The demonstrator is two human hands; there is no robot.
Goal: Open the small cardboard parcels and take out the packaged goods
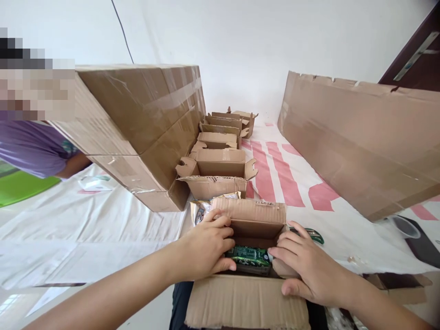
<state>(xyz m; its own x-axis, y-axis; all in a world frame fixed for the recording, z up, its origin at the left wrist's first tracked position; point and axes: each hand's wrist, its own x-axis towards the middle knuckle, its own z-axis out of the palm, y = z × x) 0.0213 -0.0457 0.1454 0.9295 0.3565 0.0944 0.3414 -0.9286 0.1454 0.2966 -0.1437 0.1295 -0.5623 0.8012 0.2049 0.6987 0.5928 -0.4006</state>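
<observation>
A small open cardboard box point(252, 217) sits right in front of me with green packets point(249, 255) inside. My left hand point(206, 245) rests on the box's left side, fingers curled over the edge and thumb touching the green packets. My right hand point(305, 266) lies on the right side flap, fingers stretched toward the packets, fingertips touching them. The near flap point(245, 305) of the box hangs open toward me.
A row of open small boxes point(218, 167) runs away from me. A large taped carton point(144, 123) stands at left, a long cardboard sheet point(360, 133) at right. A person in a purple shirt point(32, 146) sits far left. A plastic cup point(402, 227) sits at right.
</observation>
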